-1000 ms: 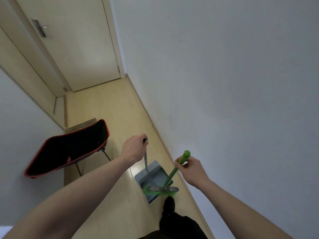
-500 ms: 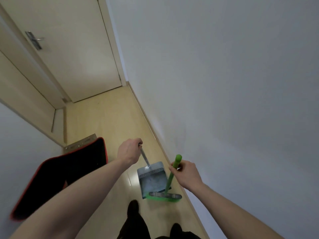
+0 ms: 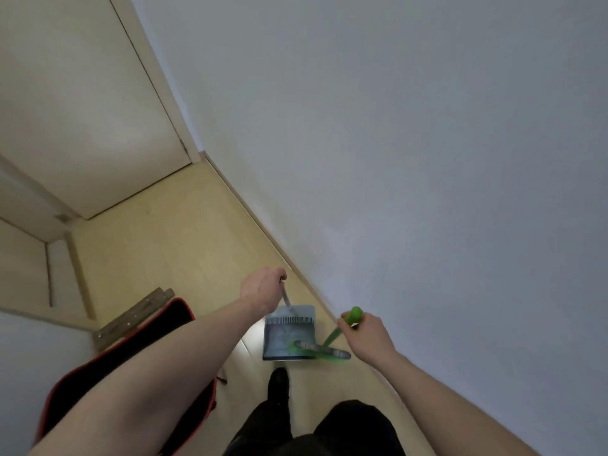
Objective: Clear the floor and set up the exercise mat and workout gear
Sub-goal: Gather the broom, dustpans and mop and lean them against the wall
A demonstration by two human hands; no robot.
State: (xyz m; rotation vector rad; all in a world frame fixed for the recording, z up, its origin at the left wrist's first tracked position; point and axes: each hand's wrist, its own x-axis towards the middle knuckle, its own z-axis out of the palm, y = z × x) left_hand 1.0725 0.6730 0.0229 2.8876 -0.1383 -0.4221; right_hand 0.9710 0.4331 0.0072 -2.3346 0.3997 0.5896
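- Looking down a narrow hallway here, both hands busy with sweeping gear over the floor (image 3: 171, 245).
- Left hand (image 3: 263, 291) is clenched round the thin metal handle of the dustpan (image 3: 288, 334). So that grip is grasping the dustpan, fingers curled on the top of the handle.
- Dustpan hangs just below and a bit right of the left grip, grey, comb teeth across its upper part, open mouth facing the person. Can't tell if its lip touches the floor.
- Right hand (image 3: 367, 337) is wrapped round the top of the broom (image 3: 324, 348), with the green knob poking out just above the fingers. That grip is grasping the broom.
- Broom stick slants down and left from the right grip. Its head sits at the dustpan's mouth, green bristles blurry.
- Wall (image 3: 427, 159) is close on the right of the right grip, with the baseboard running along the floor.
- Left of the left arm there's a folding chair (image 3: 138, 353), black fabric with red trim, partly hidden by the arm.
- Wooden board (image 3: 131, 319) pokes out beyond the chair.
- Door (image 3: 82, 110) is shut at the far end, well beyond both grips.
- Below the dustpan you can see dark trousers and one black-socked foot (image 3: 279, 381).
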